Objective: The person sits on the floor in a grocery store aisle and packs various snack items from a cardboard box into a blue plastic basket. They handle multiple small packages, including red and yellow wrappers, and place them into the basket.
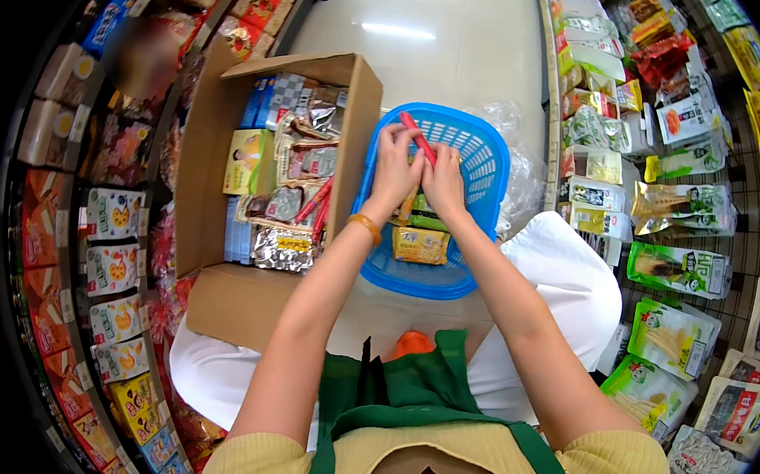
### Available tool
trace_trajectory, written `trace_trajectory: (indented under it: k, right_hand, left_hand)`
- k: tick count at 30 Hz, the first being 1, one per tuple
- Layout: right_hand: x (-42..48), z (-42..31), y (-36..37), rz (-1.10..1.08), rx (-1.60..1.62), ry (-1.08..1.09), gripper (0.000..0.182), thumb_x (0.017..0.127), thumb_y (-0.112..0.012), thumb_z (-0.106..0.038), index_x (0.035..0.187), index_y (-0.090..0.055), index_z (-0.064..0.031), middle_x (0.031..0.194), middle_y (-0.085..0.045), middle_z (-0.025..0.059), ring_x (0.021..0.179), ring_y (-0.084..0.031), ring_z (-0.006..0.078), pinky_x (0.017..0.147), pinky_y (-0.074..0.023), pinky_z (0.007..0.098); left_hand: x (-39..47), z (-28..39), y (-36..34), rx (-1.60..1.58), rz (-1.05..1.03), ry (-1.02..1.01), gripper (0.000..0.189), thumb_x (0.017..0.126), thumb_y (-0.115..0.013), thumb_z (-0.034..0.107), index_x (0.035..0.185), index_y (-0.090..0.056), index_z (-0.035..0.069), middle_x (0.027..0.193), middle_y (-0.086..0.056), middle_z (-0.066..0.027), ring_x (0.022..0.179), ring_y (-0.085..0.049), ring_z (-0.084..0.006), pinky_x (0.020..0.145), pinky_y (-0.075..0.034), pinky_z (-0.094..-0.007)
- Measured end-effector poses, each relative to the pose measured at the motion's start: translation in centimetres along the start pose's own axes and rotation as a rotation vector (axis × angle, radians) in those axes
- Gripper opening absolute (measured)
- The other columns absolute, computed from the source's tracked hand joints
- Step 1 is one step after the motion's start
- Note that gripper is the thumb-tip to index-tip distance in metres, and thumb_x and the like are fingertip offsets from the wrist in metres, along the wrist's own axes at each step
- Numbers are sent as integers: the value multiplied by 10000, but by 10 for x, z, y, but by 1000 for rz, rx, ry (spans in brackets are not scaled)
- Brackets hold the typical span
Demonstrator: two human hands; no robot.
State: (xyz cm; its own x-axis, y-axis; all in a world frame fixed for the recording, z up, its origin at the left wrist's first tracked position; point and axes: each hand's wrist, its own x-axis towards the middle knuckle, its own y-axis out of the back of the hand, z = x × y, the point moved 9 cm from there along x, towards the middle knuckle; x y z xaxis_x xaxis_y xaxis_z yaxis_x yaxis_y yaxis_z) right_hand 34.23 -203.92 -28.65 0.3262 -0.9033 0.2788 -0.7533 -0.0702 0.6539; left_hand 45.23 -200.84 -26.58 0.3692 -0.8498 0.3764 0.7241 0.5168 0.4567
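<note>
A slim red stick-shaped packet (418, 138) is held slantwise over the blue plastic basket (499, 162). My right hand (443, 181) grips its lower end, while the fingers of my left hand (396, 166) close around its side. Under my hands, the basket holds a yellow snack packet (420, 245) and a green packet (427, 219); my hands and forearms partly cover its contents. To the left, an open cardboard box (359, 106) contains mixed packaged snacks, among them red sticks (316, 202) like the held one and a silver packet (282, 249).
Shelves of boxed and bagged snacks (112, 269) line the left side. Hanging snack pouches (680, 269) fill the rack at right. Crumpled clear plastic (522, 167) lies against the basket's right side on the tiled floor (434, 68). A box flap (246, 306) extends toward my knees.
</note>
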Motion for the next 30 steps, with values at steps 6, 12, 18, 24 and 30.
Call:
trace_trajectory:
  k: [6, 12, 18, 24, 30]
  right_hand:
    - [-67, 161, -44, -39, 35, -476, 312, 787, -545, -117, 1050, -461, 30, 996, -511, 267, 948, -488, 403, 791, -405, 441]
    - [-111, 214, -62, -127, -67, -624, 344, 797, -501, -120, 1101, -477, 40, 1039, -516, 264, 961, -501, 396, 836, -394, 430]
    - [-86, 186, -54, -126, -16, -499, 268, 800, -487, -117, 1031, -537, 8, 1163, -466, 249, 1050, -453, 375, 899, -343, 446]
    - [-28, 36, -49, -4, 58, -23, 267, 784, -498, -64, 1047, -513, -19, 1245, -389, 247, 1160, -365, 389, 963, -295, 440]
    - [-6, -150, -81, -141, 180, 489, 243, 733, -531, -18, 973, -554, -53, 1018, -525, 152, 971, -483, 320, 834, -383, 404]
  left_hand:
    - [-75, -83, -153, -142, -463, 371, 271, 784, -477, 41, 1027, -591, -3, 972, -596, -211, 879, -583, -311, 764, -458, -374]
    - [-133, -118, -195, -89, -653, 612, 293, 830, -502, 176, 1045, -594, -1, 985, -622, -148, 891, -596, -272, 781, -464, -349]
    - [-111, -93, -162, -249, -630, 643, 298, 858, -492, 180, 1081, -575, 0, 1045, -594, -134, 906, -578, -228, 772, -456, -331]
    - [-66, -47, -32, -349, -310, 431, 244, 863, -498, 122, 1065, -564, 3, 996, -595, -82, 864, -568, -138, 756, -449, -267]
    - [-60, -113, 124, -589, 47, 463, 192, 856, -519, 90, 1009, -584, -6, 945, -617, -54, 847, -568, -100, 735, -470, -248]
